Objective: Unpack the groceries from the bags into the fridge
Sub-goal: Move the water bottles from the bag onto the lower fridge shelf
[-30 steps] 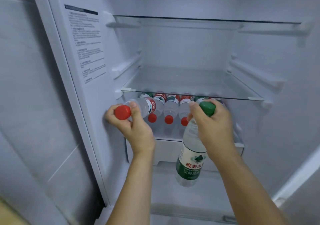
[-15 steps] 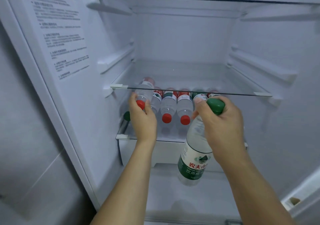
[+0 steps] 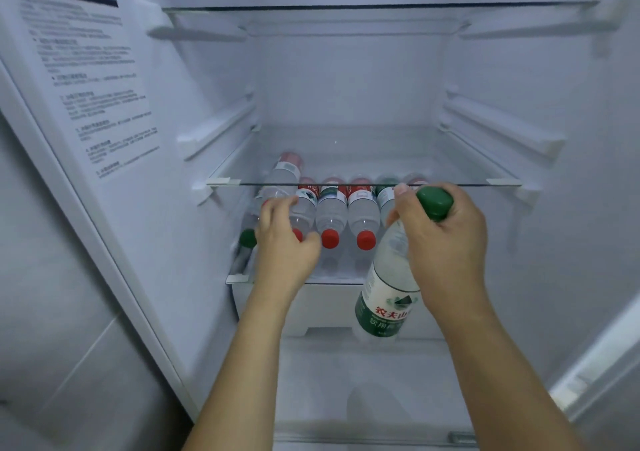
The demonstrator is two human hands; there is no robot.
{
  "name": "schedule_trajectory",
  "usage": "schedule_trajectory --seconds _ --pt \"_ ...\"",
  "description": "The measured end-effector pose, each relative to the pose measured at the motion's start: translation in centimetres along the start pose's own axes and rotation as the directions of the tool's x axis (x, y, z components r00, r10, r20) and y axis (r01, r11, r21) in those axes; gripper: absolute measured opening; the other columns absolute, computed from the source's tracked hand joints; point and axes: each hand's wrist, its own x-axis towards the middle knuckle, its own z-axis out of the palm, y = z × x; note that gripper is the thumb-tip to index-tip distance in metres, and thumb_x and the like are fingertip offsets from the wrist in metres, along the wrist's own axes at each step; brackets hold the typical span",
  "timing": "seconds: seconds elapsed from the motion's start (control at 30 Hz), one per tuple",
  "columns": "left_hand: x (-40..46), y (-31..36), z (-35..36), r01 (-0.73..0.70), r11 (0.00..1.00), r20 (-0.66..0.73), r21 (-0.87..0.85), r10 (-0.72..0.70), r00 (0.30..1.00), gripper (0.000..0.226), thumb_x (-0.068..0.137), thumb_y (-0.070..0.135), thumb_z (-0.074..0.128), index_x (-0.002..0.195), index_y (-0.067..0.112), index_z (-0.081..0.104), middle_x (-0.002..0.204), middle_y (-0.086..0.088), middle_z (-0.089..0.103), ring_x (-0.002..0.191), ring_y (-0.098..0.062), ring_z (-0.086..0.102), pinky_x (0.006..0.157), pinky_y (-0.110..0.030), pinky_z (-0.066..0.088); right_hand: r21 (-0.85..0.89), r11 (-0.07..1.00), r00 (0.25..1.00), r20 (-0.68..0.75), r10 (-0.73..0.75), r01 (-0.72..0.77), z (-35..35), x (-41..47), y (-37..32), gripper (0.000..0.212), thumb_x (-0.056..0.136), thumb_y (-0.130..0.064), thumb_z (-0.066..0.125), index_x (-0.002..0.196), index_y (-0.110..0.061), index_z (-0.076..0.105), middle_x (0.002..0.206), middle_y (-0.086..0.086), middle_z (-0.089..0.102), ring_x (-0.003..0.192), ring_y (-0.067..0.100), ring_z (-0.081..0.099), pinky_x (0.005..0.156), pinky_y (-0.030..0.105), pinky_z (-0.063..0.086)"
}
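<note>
Now released, red-capped bottle [image 3: 282, 182] (stacked), left hand [image 3: 282, 239] withdrawn

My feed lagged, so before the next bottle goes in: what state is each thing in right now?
Left hand: fingers loose on the lying bottles, gripping nothing.
Right hand: grip closed round the neck of the green-capped bottle, which hangs tilted in front of the shelf.
Bottle row: lying down, caps toward the front.
Stacked bottle: resting on top of the row, at left.
Middle glass shelf: bare.

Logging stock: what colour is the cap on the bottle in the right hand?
Green cap, clearest in the head view.
</note>
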Motion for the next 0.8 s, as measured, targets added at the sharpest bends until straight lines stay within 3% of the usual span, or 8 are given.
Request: schedule_trajectory --seconds 0.07,0.13,0.2,0.3,0.43,0.5,0.63,0.8 --pt "-3.8 1.8 -1.8 -0.015 0.991 0.424 -0.133 0.071 0.903 0.064 0.081 0.019 0.066 0.136 0.04 0.043 0.14 0.016 0.042 0.133 -0.004 0.035 0.107 -0.025 0.033 0.035 0.999 0.998 -0.046 -0.038 0.04 0.1 -0.1 -0.4 0.021 0.088 -0.03 0.067 0.075 -0.014 0.06 0.072 0.011 0.066 0.07 0.025 0.061 0.066 0.03 0.049" --pt "-6.3 3.0 -2.3 -0.009 0.983 0.637 -0.182 0.125 0.76 0.07 0.076 0.03 0.074 0.134 0.05 0.04 0.135 0.022 0.047 0.128 0.003 0.041 0.104 -0.024 0.039 0.076 0.993 0.994 -0.074 -0.083 0.089 0.3 -0.5 -0.7 0.023 0.089 -0.026 0.066 0.078 -0.007 0.06 0.073 0.015 0.064 0.07 0.029 0.06 0.066 0.033 0.049" --pt "-6.8 3.6 -1.9 -0.087 0.98 0.585 -0.177 0.176 0.792 0.067 0.072 0.032 0.079 0.129 0.045 0.045 0.123 0.018 0.057 0.115 0.0 0.053 0.095 -0.029 0.048 0.144 0.983 0.991 -0.082 -0.106 0.117 0.6 -0.9 -0.9 0.025 0.09 -0.026 0.066 0.081 -0.004 0.059 0.074 0.017 0.064 0.071 0.03 0.061 0.067 0.036 0.051" --pt "-5.4 4.0 -1.8 -0.291 0.956 0.375 -0.041 0.285 0.882 0.051 0.068 0.035 0.078 0.113 0.036 0.053 0.104 0.014 0.065 0.097 -0.009 0.062 0.077 -0.039 0.055 0.251 0.958 0.99 -0.066 -0.127 0.14 1.2 -2.0 -1.0 0.015 0.088 -0.026 0.067 0.081 -0.017 0.059 0.078 0.008 0.064 0.076 0.027 0.065 0.071 0.035 0.053" --pt "-2.0 2.2 -1.3 -0.402 0.915 0.246 0.048 0.379 0.892 0.059 0.069 0.036 0.076 0.123 0.036 0.053 0.111 0.014 0.062 0.105 -0.012 0.059 0.079 -0.039 0.054 0.339 0.919 0.978 -0.031 -0.204 0.203 1.7 -2.7 -0.7 0.014 0.089 -0.015 0.066 0.084 -0.024 0.056 0.087 -0.005 0.064 0.086 0.01 0.063 0.08 0.022 0.047" --pt "-0.2 1.4 -0.8 -0.432 0.9 0.226 0.051 0.411 0.883 0.059 0.073 0.037 0.077 0.127 0.035 0.052 0.117 0.015 0.06 0.11 -0.011 0.058 0.082 -0.038 0.053 0.253 0.94 0.971 0.011 -0.241 0.23 1.7 -2.6 0.2 0.008 0.09 -0.025 0.063 0.093 -0.022 0.056 0.098 -0.008 0.06 0.094 0.006 0.058 0.084 0.017 0.044" --pt "2.3 0.1 0.1 -0.438 0.893 0.223 0.105 0.408 0.885 0.061 0.076 0.032 0.078 0.13 0.036 0.049 0.122 0.015 0.06 0.114 -0.01 0.057 0.083 -0.039 0.054 -0.047 0.986 0.98 0.133 -0.15 0.158 1.7 -2.7 2.8 0.037 0.091 -0.054 0.053 0.118 -0.029 0.051 0.119 -0.002 0.036 0.106 -0.013 0.041 0.086 0.002 0.037" --pt "4.0 -1.3 1.4 -0.46 0.87 0.194 0.18 0.427 0.883 0.058 0.079 0.019 0.074 0.13 0.034 0.051 0.129 0.012 0.057 0.12 -0.011 0.051 0.086 -0.04 0.053 -0.071 0.997 0.95 0.31 0.044 -0.023 1.3 -3.0 4.9 0.04 0.094 -0.052 0.036 0.129 -0.034 0.042 0.127 -0.007 0.046 0.11 -0.018 0.04 0.082 -0.005 0.032"
